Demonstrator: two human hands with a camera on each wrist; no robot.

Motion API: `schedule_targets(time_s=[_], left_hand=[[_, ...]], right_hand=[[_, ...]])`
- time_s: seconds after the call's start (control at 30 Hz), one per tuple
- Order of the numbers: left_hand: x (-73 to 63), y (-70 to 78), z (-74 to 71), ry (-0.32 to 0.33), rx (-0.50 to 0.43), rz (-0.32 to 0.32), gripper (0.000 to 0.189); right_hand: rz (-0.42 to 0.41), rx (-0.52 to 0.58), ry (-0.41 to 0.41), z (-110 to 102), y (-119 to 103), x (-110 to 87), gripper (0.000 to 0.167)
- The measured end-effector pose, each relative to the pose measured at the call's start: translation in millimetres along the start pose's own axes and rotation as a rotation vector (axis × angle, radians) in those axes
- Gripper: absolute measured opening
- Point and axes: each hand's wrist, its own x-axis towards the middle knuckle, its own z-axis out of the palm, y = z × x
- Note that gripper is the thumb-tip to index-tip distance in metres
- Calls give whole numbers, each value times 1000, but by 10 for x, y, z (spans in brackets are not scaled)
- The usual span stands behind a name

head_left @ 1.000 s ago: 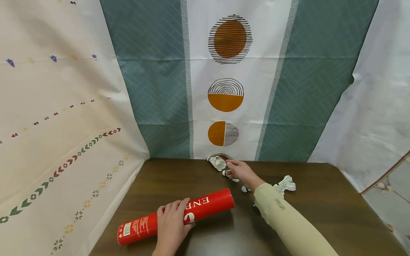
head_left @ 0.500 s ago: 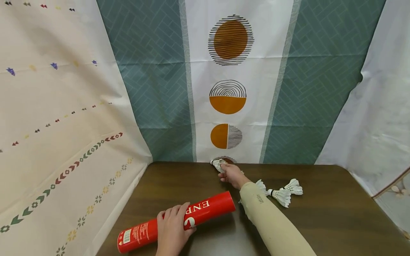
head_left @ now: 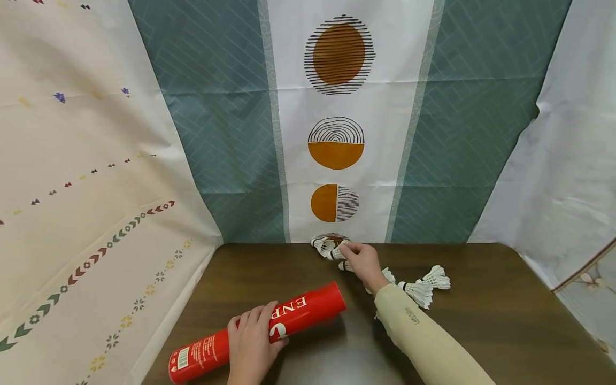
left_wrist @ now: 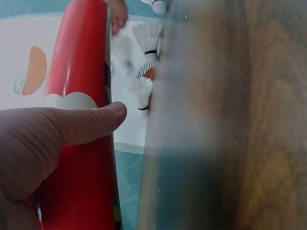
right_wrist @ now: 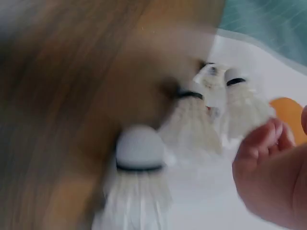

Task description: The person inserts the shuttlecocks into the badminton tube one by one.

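Note:
My left hand (head_left: 252, 342) grips a red shuttlecock tube (head_left: 310, 309) around its middle. The tube lies slanted over the table, its right end higher in the head view. In the left wrist view my thumb stretches across the red tube (left_wrist: 79, 182). At the table's far edge my right hand (head_left: 363, 263) pinches the feathers of a white shuttlecock (head_left: 338, 251), cork pointing left. Beside it is another shuttlecock (head_left: 322, 245). One more shuttlecock (head_left: 345, 266) sits just under the hand, partly hidden. In the right wrist view the pinched shuttlecock (right_wrist: 244, 105) meets my fingertips.
Several more shuttlecocks lie right of the hand, among them one (head_left: 418, 293) and another (head_left: 437, 277) touching. The brown table (head_left: 486, 321) ends at a patterned cloth (head_left: 337, 176) behind and a cream cloth (head_left: 86, 214) at the left.
My right hand reached to the far shuttlecocks, then drew slightly right; a pinched shuttlecock now shows at its fingertips. The left hand and tube stay nearly the same; the head view shifted slightly.

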Motion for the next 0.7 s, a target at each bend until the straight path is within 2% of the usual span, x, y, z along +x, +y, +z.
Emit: schedule_targets(time_s=[0.1, 0.2, 0.27, 0.4, 0.5, 0.63, 0.7], left_hand=[[43, 9, 1, 13, -12, -13, 93], [69, 36, 22, 29, -23, -15, 93], [75, 53, 29, 33, -27, -22, 93], [109, 131, 52, 34, -39, -25, 93], [137, 199, 74, 35, -52, -17, 93], [145, 258, 87, 37, -64, -10, 94], [141, 281, 93, 31, -68, -12, 94]], right_hand=[[-32, 48, 91, -235, -84, -169, 37], [-7, 164, 103, -474, -150, -357, 35], [21, 222, 80, -552, -170, -484, 33], [47, 321, 37, -501, -142, -775, 21], [51, 367, -42, -381, -94, -992, 17], [25, 347, -153, -294, -21, -1198, 29], [-2, 323, -168, -292, 7, -1261, 35]])
